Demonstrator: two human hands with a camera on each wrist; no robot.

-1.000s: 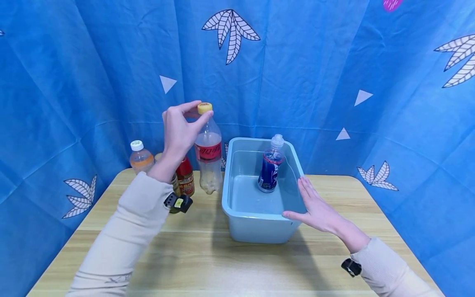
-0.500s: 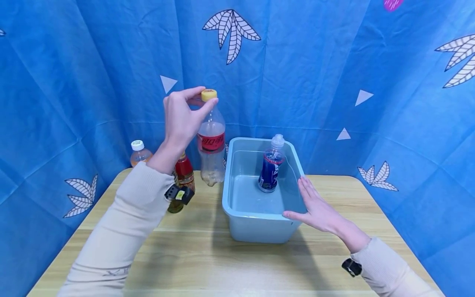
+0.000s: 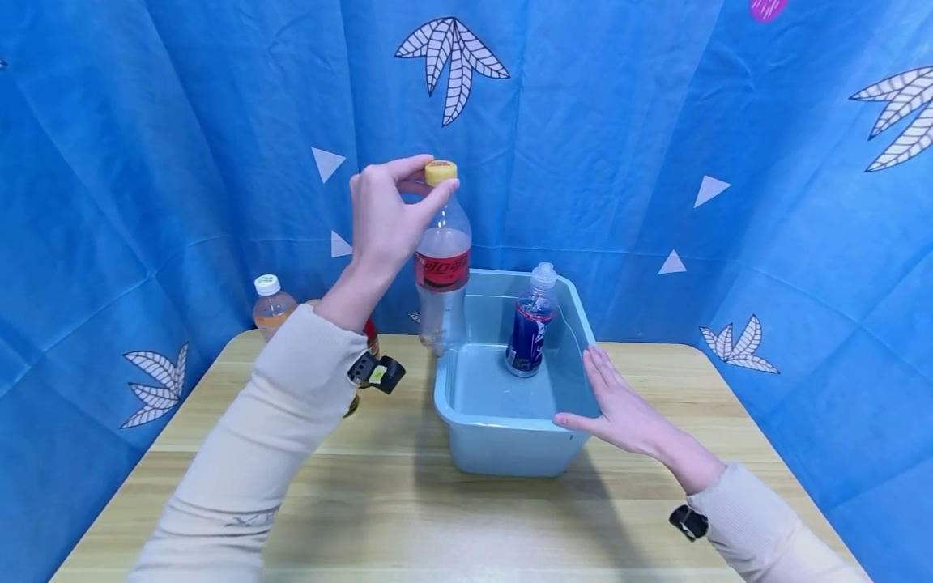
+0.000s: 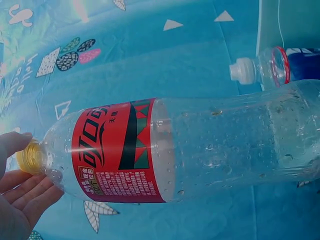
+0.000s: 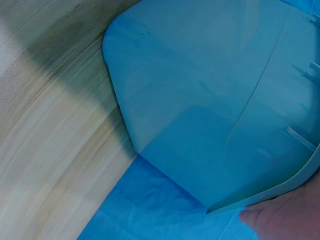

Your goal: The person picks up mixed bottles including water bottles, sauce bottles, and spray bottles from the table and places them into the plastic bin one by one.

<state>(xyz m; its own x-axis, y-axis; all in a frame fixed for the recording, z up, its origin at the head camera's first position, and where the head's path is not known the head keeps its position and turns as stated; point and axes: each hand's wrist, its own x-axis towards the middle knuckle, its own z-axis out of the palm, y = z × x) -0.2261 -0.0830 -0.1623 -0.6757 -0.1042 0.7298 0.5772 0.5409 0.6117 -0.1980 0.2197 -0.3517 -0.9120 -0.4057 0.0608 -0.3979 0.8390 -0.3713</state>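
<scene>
My left hand pinches the yellow cap of a clear plastic cola bottle with a red label. The bottle hangs upright in the air, its base by the left rim of a light blue plastic tub. In the left wrist view the thumb and fingers grip the cap at the neck of the cola bottle. My right hand rests on the tub's right front corner with fingers extended along the rim. Inside the tub stands a dark blue drink bottle with a clear cap.
An orange-labelled bottle with a white cap stands at the back left of the wooden table. Behind my left forearm, a red container and another item are mostly hidden. A blue patterned curtain encloses the table's back and sides.
My left hand has raised the cola bottle and carried it rightward, from beside the tub to its left rim. The right hand and the tub have stayed in place.
</scene>
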